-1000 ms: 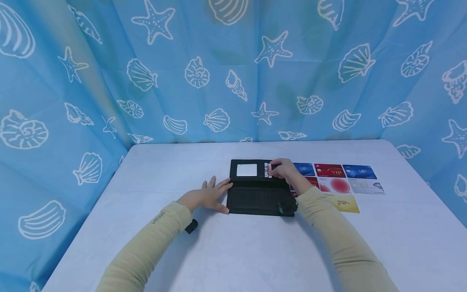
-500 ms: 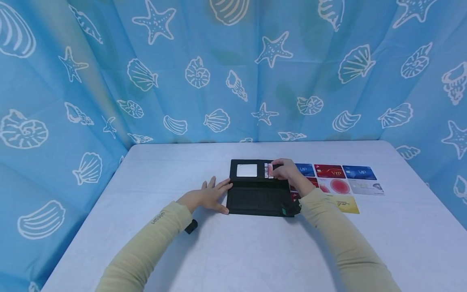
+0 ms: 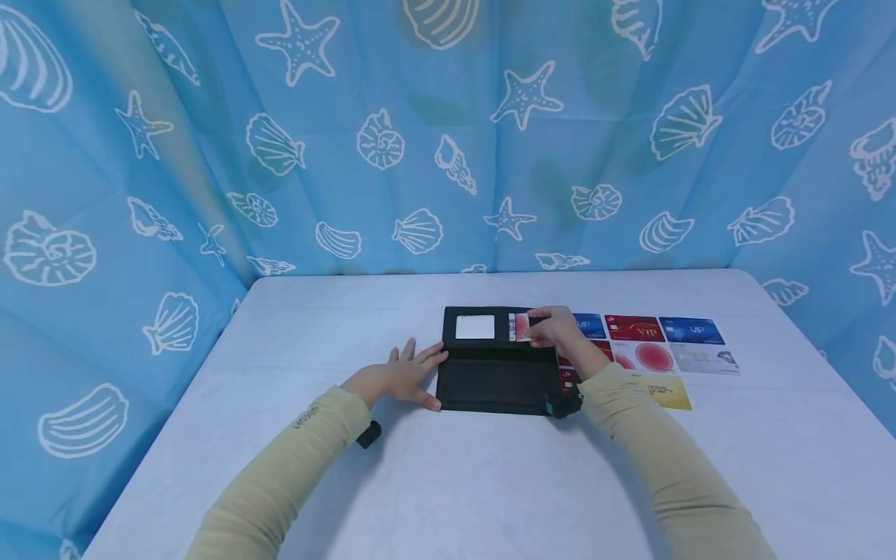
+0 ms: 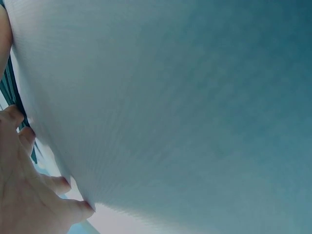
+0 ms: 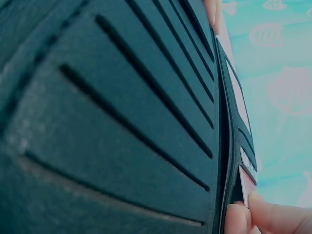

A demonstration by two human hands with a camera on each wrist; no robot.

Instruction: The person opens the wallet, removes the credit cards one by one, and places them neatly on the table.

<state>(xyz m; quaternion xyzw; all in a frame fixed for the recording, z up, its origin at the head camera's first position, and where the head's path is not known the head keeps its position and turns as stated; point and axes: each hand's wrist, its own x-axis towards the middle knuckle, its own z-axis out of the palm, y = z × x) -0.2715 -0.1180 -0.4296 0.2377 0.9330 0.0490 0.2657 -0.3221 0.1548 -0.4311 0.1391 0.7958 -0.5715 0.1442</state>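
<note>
A black long wallet (image 3: 497, 385) lies unfolded on the table, with card slots (image 5: 131, 92) filling its near half in the right wrist view. My left hand (image 3: 402, 381) rests with spread fingers against the wallet's left edge. At the far half's right side, my right hand (image 3: 561, 333) pinches a red-and-white card (image 3: 522, 327) between thumb and fingers. In the right wrist view this card (image 5: 246, 184) sits partly in a slot, its outer end between the fingertips (image 5: 261, 209). Another card (image 5: 246, 158) shows in the slot beside it.
Right of the wallet, several cards lie in rows: a blue VIP card (image 3: 691, 330), a red one (image 3: 633, 328), a silver one (image 3: 703, 358) and a gold one (image 3: 661, 391). A white panel (image 3: 474, 327) fills the wallet's window. A blue shell-patterned curtain (image 3: 448, 233) stands behind the table.
My right hand has shifted slightly to the right, and more of the red-and-white card's face shows beside its fingers. The left hand and the wallet stay in place.
</note>
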